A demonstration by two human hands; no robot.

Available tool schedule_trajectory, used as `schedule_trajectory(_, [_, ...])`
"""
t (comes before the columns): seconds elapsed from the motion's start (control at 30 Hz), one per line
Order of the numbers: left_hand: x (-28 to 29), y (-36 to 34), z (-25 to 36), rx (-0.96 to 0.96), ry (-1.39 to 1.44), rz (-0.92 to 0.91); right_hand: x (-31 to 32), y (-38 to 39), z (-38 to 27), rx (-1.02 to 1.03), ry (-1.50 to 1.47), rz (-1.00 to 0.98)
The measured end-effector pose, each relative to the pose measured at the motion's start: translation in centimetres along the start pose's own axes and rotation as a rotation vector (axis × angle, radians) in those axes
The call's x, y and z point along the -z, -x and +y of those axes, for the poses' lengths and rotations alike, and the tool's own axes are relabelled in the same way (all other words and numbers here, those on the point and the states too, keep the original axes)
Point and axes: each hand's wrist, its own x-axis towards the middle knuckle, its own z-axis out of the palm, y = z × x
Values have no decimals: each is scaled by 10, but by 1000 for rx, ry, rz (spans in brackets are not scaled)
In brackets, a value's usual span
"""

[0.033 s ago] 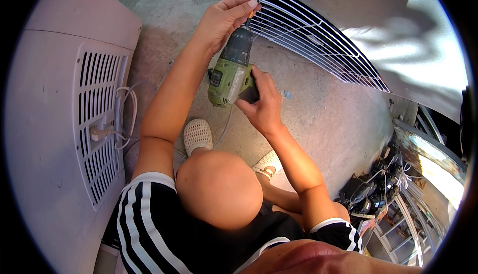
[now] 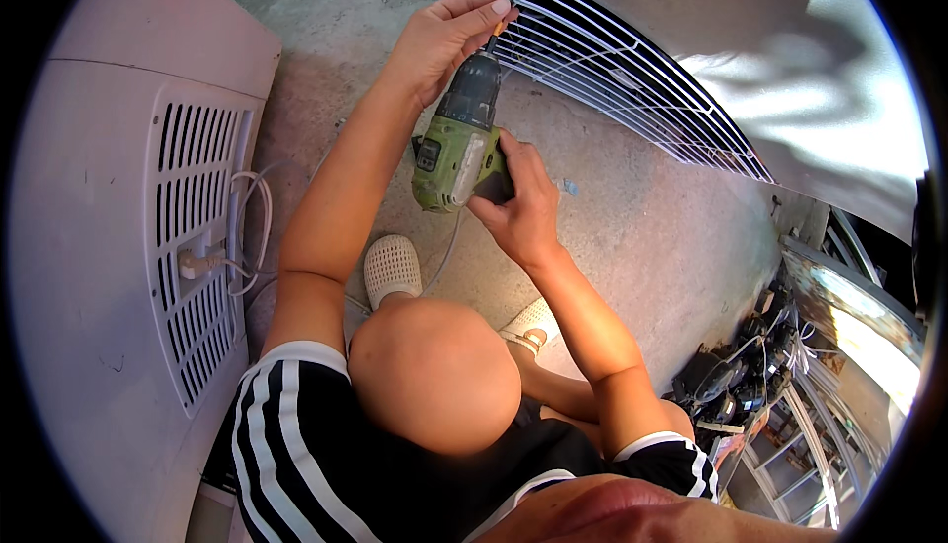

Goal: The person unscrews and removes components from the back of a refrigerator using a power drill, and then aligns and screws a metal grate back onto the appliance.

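My right hand (image 2: 523,193) is wrapped round the grip of a green and black cordless drill (image 2: 456,153), which points up and away from me. From its dark chuck a bit with an orange-yellow part (image 2: 497,34) reaches up to my left fingertips. My left hand (image 2: 444,39) is closed in a pinch at the near left corner of a white wire rack (image 2: 612,69). A small dark piece shows beside those fingertips, but what they pinch is mostly hidden. The rack lies along the lower edge of a large grey metal panel (image 2: 711,10).
On the left stands a pale appliance (image 2: 79,247) with a slotted vent (image 2: 193,247), a white plug (image 2: 197,265) and a looped cable (image 2: 259,232). A thin cord runs over the concrete floor (image 2: 632,217) near my shoes. Dark parts (image 2: 726,375) and metal frames (image 2: 815,434) are piled at lower right.
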Motion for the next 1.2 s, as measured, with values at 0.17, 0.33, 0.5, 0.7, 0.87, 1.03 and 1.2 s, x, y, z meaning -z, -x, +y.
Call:
schedule_trajectory(0.17, [3,-1,-3,-8,-4,-19,-1,1,0,22,-9,17])
schedule_trajectory(0.33, [2,-2,-1,8,0,-8,-2,0,0,10,-14,16])
schedule_trajectory(0.5, [-2,-2,1,8,-17,14,-1,-2,-2,-12,-43,19])
schedule_trajectory(0.7, [9,36,15,-12,-184,23,-2,-2,-8,-2,-79,67])
schedule_trajectory(0.87, [4,125,7,-71,-15,-109,-6,-2,-7,-22,-105,95])
schedule_trajectory(1.03, [-10,165,-10,-187,-357,-2,-10,-2,-8,-85,-166,75])
schedule_trajectory(1.2, [-17,161,-4,-109,-542,109,-13,-5,-12,-79,-178,81])
